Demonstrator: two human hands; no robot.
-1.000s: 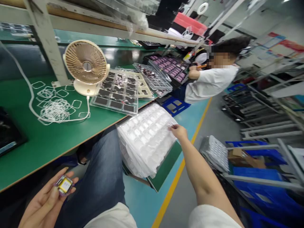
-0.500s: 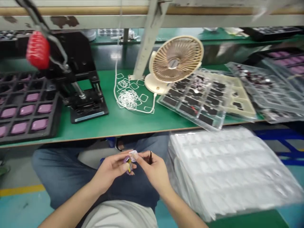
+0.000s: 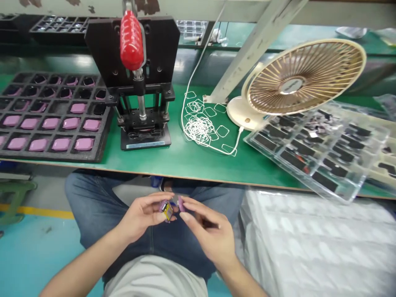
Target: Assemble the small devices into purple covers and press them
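Over my lap, my left hand [image 3: 140,215] pinches a small purple part with a yellow cell [image 3: 166,208] inside it. My right hand [image 3: 208,236] meets it from the right, its fingertips touching a small grey piece [image 3: 176,201] at the part's top edge. Both hands sit just below the front edge of the green bench [image 3: 185,159]. Straight ahead on the bench stands a black hand press [image 3: 139,86] with a red handle [image 3: 131,39].
A black tray [image 3: 102,136] of pink parts lies at the left. A beige desk fan [image 3: 297,82] and a pile of white wire loops [image 3: 199,128] sit right of the press. A clear tray [image 3: 321,181] of dark parts overhangs the edge. Stacked white blister trays [image 3: 309,239] rest beside my right knee.
My right hand came back from the white blister trays to the purple part in my left hand. My view swung left, from the co-worker's aisle to the press.
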